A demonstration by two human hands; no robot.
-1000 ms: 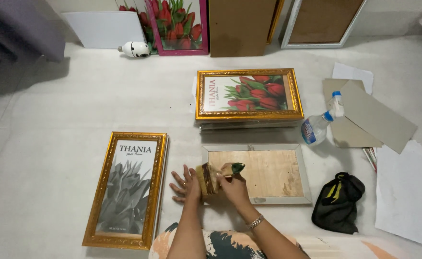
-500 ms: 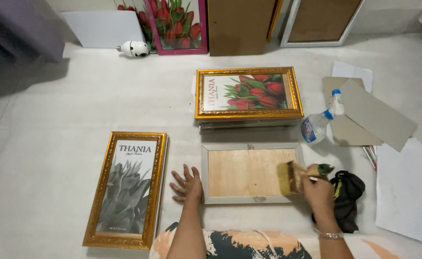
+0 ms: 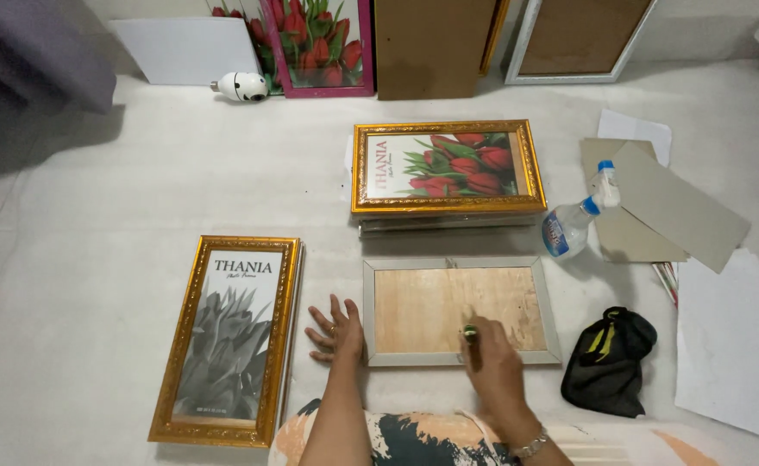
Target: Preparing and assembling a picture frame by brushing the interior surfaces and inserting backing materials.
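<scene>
A person kneels over a grey picture frame (image 3: 461, 311) lying face down, its plywood backing up. The left hand (image 3: 336, 330) rests flat with fingers spread, fingertips against the frame's left edge, steadying it. The right hand (image 3: 493, 367) has its fingers closed around a small tool with a green tip (image 3: 469, 332), possibly a screwdriver or marker; it is too small to tell. The tip touches the backing near the lower rail, so fastening or marking the back seems to be the step in hand, and the next move calls for steady downward pressure. Beyond the fingers sits one gold frame of red tulips (image 3: 445, 166); left of them, one gold frame with a grey print (image 3: 228, 338); to the right, one spray bottle (image 3: 580, 220) and one black pouch (image 3: 608, 360).
</scene>
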